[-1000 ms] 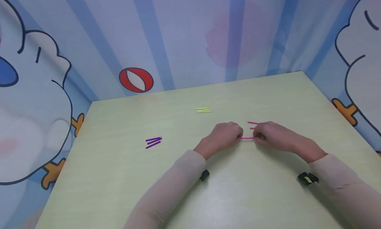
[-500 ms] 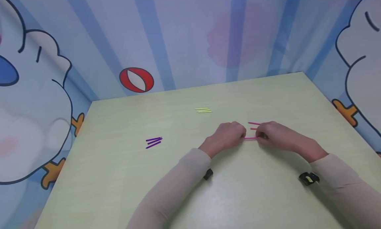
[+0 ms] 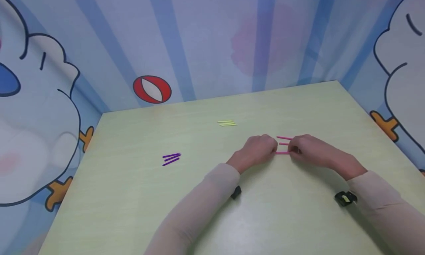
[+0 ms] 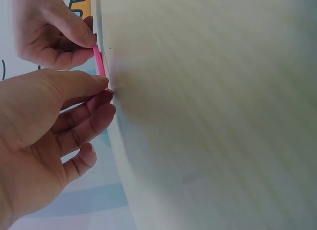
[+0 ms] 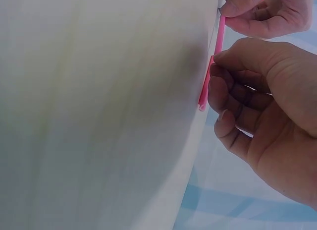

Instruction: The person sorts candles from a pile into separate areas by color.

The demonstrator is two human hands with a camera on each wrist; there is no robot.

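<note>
A thin pink stick (image 3: pixel 282 153) spans the gap between my two hands, low over the table. My left hand (image 3: pixel 257 150) pinches its left end between thumb and forefinger, as the left wrist view of that hand (image 4: pixel 44 116) shows. Farther right along the same stick, my right hand (image 3: pixel 313 150) pinches it with thumb and fingertips. Just beyond, two more pink sticks lie on the table: a farther one (image 3: pixel 283 138) and a middle one (image 3: pixel 284 143). The right hand covers their right ends. In the right wrist view, pink stick ends (image 5: pixel 203 96) show beyond the fingertips.
Several yellow sticks (image 3: pixel 227 123) lie in a group toward the back of the pale green table (image 3: pixel 132 203). Purple sticks (image 3: pixel 171 159) lie grouped at left. Printed fabric walls (image 3: pixel 212 45) stand along the back and both sides.
Both hands have shifted slightly to the right, carrying the nearest pink stick with them. The other pink sticks and the yellow and purple groups stay in place.
</note>
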